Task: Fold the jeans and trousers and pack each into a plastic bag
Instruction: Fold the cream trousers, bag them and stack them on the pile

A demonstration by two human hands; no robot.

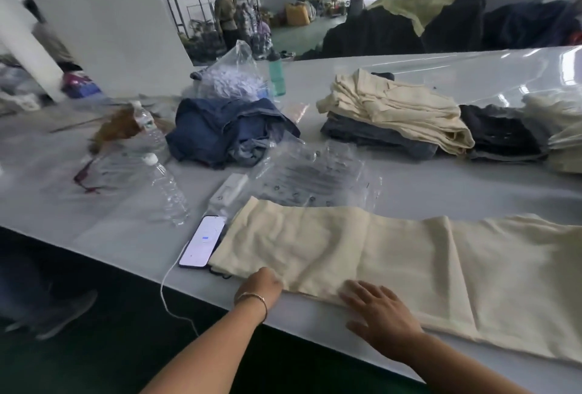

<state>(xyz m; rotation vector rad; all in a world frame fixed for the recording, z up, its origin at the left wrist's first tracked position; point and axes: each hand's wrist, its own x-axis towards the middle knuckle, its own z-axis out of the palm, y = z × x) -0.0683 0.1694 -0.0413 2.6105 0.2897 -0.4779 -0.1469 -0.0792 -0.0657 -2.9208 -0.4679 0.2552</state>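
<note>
Cream trousers [409, 261] lie flat along the near edge of the white table [441, 185], stretching off to the right. My left hand [263, 283] pinches their near edge close to the left end, fingertips tucked under the cloth. My right hand [381, 315] rests flat with spread fingers on the same near edge, a little to the right. A stack of clear plastic bags [318, 173] lies just behind the trousers. Further back sit a pile of folded cream and grey trousers [393, 113] and a crumpled heap of blue jeans [226, 132].
A phone [203, 240] on a white cable lies at the trousers' left end, with a white charger [228, 192] behind it. Two water bottles [167, 188] stand to the left. A green bottle [277, 75] and a bag of tags [233, 75] stand at the back. Dark folded garments [500, 132] lie far right.
</note>
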